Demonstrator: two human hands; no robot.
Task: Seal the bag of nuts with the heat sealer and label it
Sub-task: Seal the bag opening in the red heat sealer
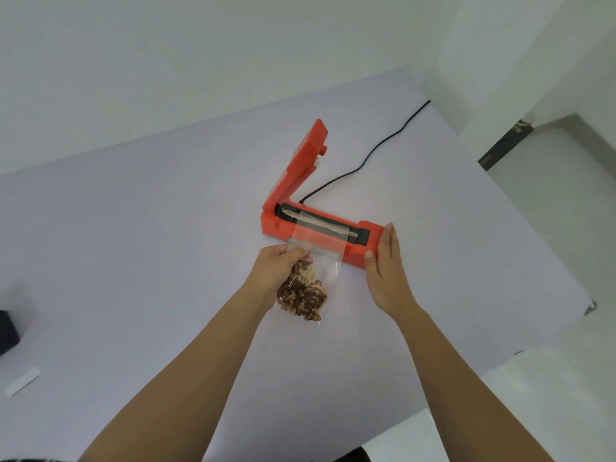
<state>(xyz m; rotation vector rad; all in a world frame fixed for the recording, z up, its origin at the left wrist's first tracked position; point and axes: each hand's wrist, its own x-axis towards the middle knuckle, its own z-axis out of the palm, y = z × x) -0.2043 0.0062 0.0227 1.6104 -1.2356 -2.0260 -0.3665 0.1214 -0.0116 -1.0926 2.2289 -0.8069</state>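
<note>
Two bare forearms reach up from the near edge of the table (133,228), a pale lilac surface that runs to a white wall at its far edge. Left hand (275,270) pinches the clear bag (316,258) between thumb and fingers at its left side, just above the nuts (301,298), which sit bunched in the bag's lower end and rest on the surface. Its open top lies draped over the front of the red heat sealer (353,253) and across the pale sealing strip (320,223) in the black channel. That sealer sits around the middle of the table, and its red lid (300,165) stands raised at the left end, hinged there and tilted up toward the far edge. Right hand (383,268) rests flat and relaxed against the sealer's right end, fingers straight, thumb on the front face, gripping nothing. Behind the sealer a black cord (370,155) trails toward the far right corner. Near the left edge lie a white strip (23,381) and, beyond it, a dark object (8,331), partly cut off and unclear.
</note>
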